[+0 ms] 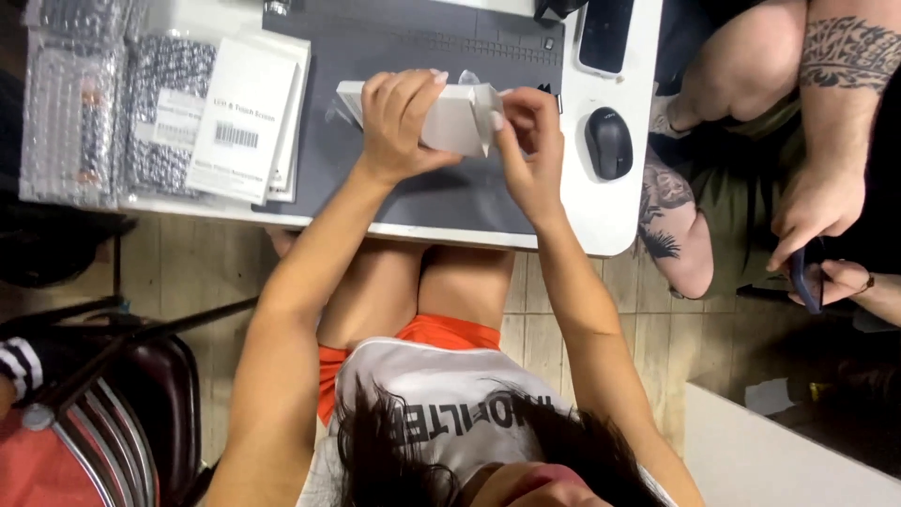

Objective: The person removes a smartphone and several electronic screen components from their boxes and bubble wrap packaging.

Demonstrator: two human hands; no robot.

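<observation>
Near the top centre of the frame, a small white box (457, 120) sits in both hands above a grey mat (413, 197). It is plain, long and slim, with one end flap standing open at its right end. The left hand (399, 122) wraps around its middle, fingers curled over the top. The right hand (533, 141) pinches the open flap between thumb and fingertips. The left hand covers much of the box, and what lies inside cannot be made out. Right of the mat lies a black mouse (609, 142). White boxes (246, 117) and bubble-wrapped packs (75, 113) fill the upper left, cut by the frame edge.
</observation>
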